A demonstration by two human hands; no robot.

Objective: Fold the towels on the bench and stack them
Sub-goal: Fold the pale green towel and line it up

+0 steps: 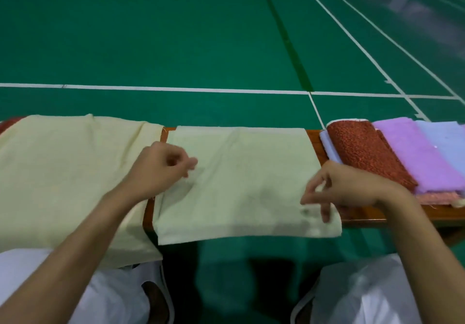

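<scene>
A pale green towel (239,180) is spread flat at the middle of the bench (313,140), overhanging its front edge. The left hand (161,170) is held loosely curled and empty above the towel's left edge. The right hand (344,185) is lowered to the front right corner, fingertips touching; whether cloth is pinched cannot be told. Folded towels (402,152) are stacked at the bench's right end.

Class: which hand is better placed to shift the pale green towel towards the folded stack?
Probably the right hand: it is at the right edge of the pale green towel, beside the folded stack. The left hand is at the far edge.
</scene>
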